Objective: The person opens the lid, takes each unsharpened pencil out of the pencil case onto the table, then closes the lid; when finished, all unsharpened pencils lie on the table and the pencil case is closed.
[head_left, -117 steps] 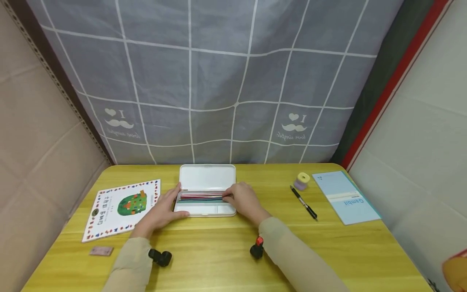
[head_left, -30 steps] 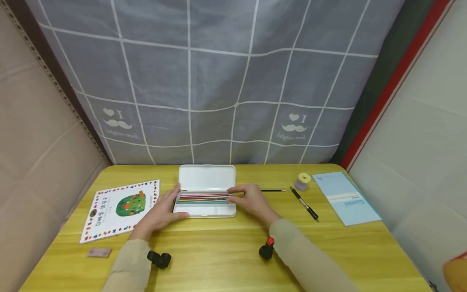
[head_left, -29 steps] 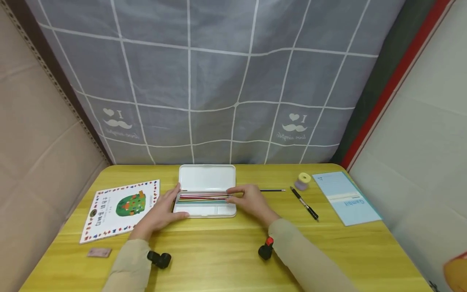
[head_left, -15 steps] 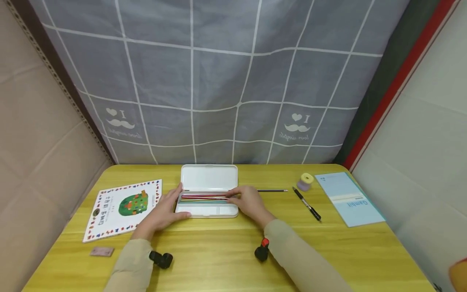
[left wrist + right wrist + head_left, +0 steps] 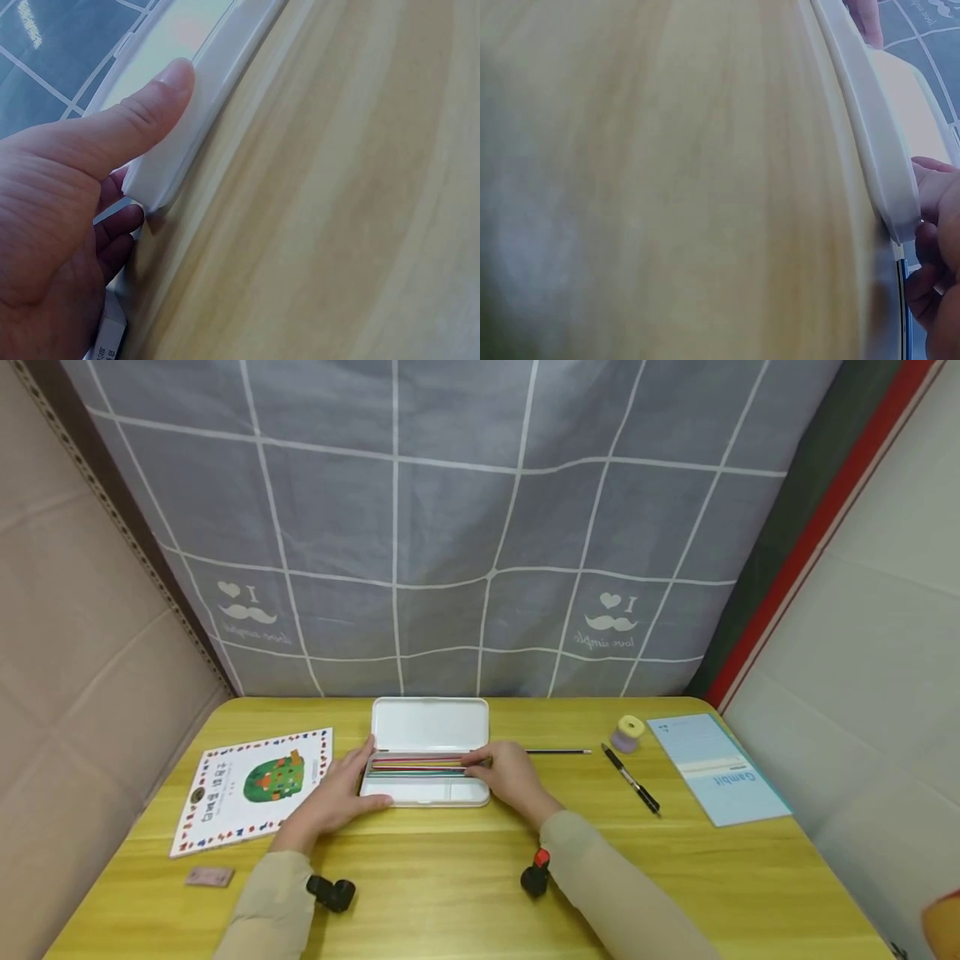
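Observation:
A white pencil case (image 5: pixel 430 725) lies open on the table, its lid folded back, with several coloured pencils (image 5: pixel 416 763) in the far compartment. My left hand (image 5: pixel 335 795) grips the case's left end. In the left wrist view, the thumb lies over the near rim and the other fingers curl beside the end. At the right end, my right hand (image 5: pixel 510 777) reaches in with thumb and index finger together on the pencil ends; the fingertips are partly hidden by the case in the right wrist view. A dark pencil (image 5: pixel 561 752) lies on the table just right of the case.
A picture book (image 5: pixel 255 789) and a pinkish eraser-like block (image 5: pixel 210 877) lie at the left. To the right are a black pen (image 5: pixel 630 779), a yellow-and-purple round container (image 5: pixel 627 733) and a light blue notebook (image 5: pixel 720 768). A grey checked curtain (image 5: pixel 442 527) hangs behind the table.
A dark pencil now lies right of the case, where none showed 3.9 s ago. My right thumb and finger have closed together, and the pencils have shifted, lying more parallel. The left hand stays put.

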`<state>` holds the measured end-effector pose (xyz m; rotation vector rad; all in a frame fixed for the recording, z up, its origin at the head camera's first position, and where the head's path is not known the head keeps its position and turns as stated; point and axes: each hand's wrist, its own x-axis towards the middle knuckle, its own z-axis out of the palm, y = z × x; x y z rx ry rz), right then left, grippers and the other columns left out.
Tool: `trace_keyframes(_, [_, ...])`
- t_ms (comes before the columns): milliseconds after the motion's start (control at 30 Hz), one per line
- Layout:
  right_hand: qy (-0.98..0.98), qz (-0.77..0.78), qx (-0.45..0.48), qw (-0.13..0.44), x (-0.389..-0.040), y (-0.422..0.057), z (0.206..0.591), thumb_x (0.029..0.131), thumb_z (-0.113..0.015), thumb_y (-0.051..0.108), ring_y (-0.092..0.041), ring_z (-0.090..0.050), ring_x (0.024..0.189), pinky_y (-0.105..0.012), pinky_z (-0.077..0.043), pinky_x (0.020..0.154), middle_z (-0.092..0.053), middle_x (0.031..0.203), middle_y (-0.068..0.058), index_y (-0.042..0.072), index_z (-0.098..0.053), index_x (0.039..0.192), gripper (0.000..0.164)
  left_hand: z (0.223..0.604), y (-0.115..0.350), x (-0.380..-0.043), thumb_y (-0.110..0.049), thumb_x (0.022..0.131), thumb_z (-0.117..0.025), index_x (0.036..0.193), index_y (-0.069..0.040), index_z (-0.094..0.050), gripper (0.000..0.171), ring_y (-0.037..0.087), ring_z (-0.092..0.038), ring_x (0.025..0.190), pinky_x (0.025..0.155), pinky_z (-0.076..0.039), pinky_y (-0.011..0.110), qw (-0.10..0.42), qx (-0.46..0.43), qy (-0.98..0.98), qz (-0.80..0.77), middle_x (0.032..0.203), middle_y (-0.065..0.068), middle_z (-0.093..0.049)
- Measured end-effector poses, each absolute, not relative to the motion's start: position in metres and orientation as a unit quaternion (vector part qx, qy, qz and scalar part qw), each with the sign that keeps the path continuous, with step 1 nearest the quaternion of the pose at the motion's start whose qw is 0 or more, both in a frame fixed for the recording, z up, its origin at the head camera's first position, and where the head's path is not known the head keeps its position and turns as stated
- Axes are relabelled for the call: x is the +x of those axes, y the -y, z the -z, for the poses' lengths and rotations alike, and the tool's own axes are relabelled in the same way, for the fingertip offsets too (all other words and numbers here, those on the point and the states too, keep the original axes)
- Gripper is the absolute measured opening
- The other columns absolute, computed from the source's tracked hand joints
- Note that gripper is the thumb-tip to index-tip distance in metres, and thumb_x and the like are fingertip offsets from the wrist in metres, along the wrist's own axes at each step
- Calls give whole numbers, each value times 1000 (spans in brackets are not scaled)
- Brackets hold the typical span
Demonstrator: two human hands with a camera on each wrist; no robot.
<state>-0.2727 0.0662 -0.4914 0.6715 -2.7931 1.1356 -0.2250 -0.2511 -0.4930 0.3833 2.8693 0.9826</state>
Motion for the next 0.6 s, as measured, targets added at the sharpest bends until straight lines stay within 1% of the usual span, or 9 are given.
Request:
trace_keyframes(67, [904, -366, 219, 30, -273, -67, 492, 92, -82, 20, -15, -72, 100, -34, -58, 87, -80, 105, 4, 21, -86, 105, 13, 493, 251, -225, -53, 90, -79, 169, -9, -10, 114, 55, -19, 151, 115, -22, 76, 41, 126, -938, -322, 168, 28, -22])
trace_keyframes(133, [901, -368, 226, 32, -273, -68, 492, 93, -82, 20, -13, -70, 90, -30, -56, 78, -80, 104, 4, 22, -86, 104, 12, 493, 251, -225, -53, 90, -79, 169, -8, -10, 114, 55, -19, 151, 115, -22, 76, 40, 127, -937, -322, 168, 28, -23])
trace_keyframes(200, [896, -375, 236, 33, -273, -70, 493, 93, -82, 18, -10, -64, 81, -27, -51, 70, -80, 102, 5, 22, -86, 103, 11, 493, 250, -225, -51, 90, -80, 169, -8, -11, 113, 55, -19, 151, 115, -22, 76, 40, 128, -937, -323, 167, 28, -24])
trace_keyframes(267, [887, -386, 249, 38, -273, -71, 494, 93, -81, 16, -9, -60, 76, -26, -49, 67, -79, 100, 5, 21, -86, 101, 11, 493, 250, -225, -51, 90, -80, 168, -7, -11, 113, 55, -19, 151, 115, -22, 76, 40, 130, -937, -322, 167, 28, -24])
trace_keyframes(367, [871, -411, 267, 45, -273, -74, 494, 93, -80, 11, -7, -61, 80, -24, -51, 70, -79, 100, 5, 18, -86, 99, 11, 493, 250, -225, -51, 90, -79, 169, -8, -10, 113, 55, -19, 151, 115, -22, 76, 40, 129, -938, -320, 168, 28, -23])
trace_keyframes(467, [845, -454, 279, 43, -273, -78, 494, 93, -79, 7, -10, -66, 86, -26, -55, 73, -79, 102, 2, 12, -85, 100, 11, 492, 250, -226, -51, 90, -79, 169, -8, -10, 113, 55, -18, 151, 115, -22, 76, 42, 126, -938, -321, 168, 29, -22])
trace_keyframes(533, [831, -481, 277, 33, -273, -83, 493, 93, -79, 6, -11, -68, 90, -26, -56, 74, -79, 103, 1, 10, -85, 101, 11, 492, 250, -225, -51, 90, -79, 169, -8, -10, 113, 56, -18, 151, 115, -21, 76, 44, 124, -937, -322, 168, 29, -21])
trace_keyframes(600, [819, -504, 272, 24, -273, -89, 493, 93, -79, 6, -12, -68, 90, -25, -55, 72, -79, 105, 0, 8, -84, 101, 11, 491, 250, -225, -50, 90, -79, 168, -7, -10, 113, 56, -17, 151, 115, -21, 76, 44, 123, -937, -324, 168, 29, -21])
